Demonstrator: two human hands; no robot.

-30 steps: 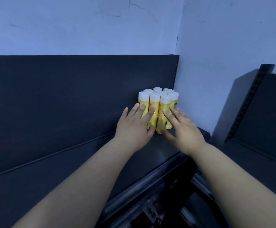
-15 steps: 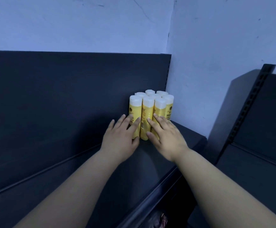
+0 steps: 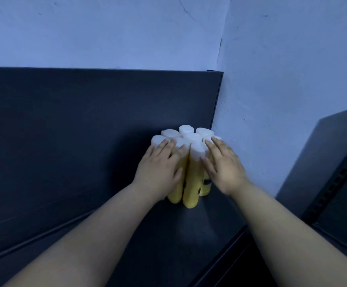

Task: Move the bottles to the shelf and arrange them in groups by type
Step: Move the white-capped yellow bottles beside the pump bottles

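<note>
Several yellow bottles with white caps (image 3: 192, 179) stand upright in a tight cluster on the dark shelf (image 3: 201, 228), at its far right end by the wall corner. My left hand (image 3: 160, 168) lies flat against the cluster's left front, fingers straight and reaching up onto the caps. My right hand (image 3: 222, 164) presses the right front the same way, its fingertips on the caps. Neither hand curls round a bottle. The lower parts of the rear bottles are hidden.
The shelf's dark back panel (image 3: 85, 131) rises behind the bottles and runs left. A pale wall (image 3: 271, 100) closes the right side. A second dark shelf unit (image 3: 334, 172) stands at the right. The shelf's front lip (image 3: 220, 257) runs diagonally below my arms.
Both hands have slid up the bottles from their lower bodies to near the caps. My view has moved closer and higher over the cluster.
</note>
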